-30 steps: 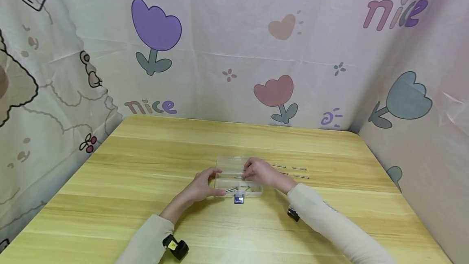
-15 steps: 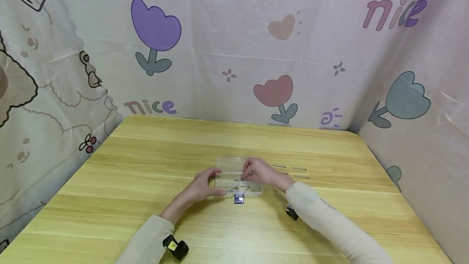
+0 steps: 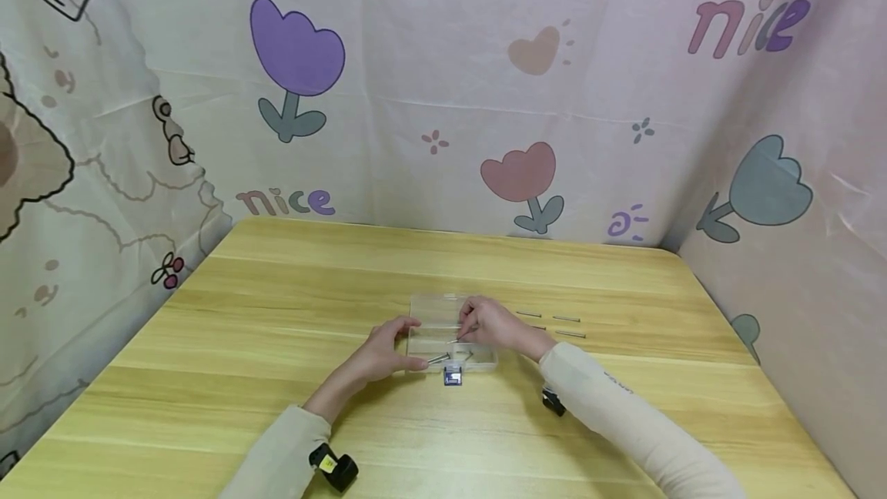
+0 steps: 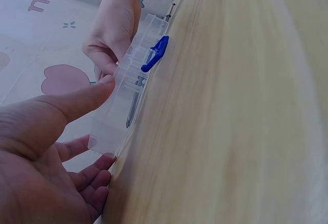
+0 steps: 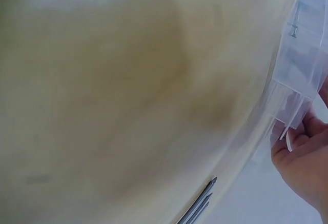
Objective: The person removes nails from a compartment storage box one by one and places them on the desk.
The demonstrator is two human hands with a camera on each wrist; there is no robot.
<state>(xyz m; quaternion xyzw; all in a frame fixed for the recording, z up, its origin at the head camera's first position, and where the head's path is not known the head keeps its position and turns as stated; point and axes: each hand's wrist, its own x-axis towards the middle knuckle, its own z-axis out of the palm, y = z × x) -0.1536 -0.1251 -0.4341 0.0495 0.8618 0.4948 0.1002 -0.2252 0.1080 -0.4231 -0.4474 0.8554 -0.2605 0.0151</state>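
Pinching what seems a nail (image 3: 452,342), the right hand (image 3: 495,325) is at the far compartment (image 3: 426,338) of the clear plastic box (image 4: 106,133) — the left hand (image 3: 378,352) clasps its left end. Placing seems the step in hand; the next move calls for gentle release, box steady.

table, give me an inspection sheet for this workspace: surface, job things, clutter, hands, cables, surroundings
Surface: wood-grain table, no damage seen.
Job's things: clear box with its lid open on the far side and blue latch at the front; nails inside; at least four loose nails on the table to the right.
Clutter: nothing seen.
Hands: left hand grips the box's left end; right hand appears to pinch a nail at the box.
Cables: nothing seen.
Surroundings: cloth printed with flowers and "nice".
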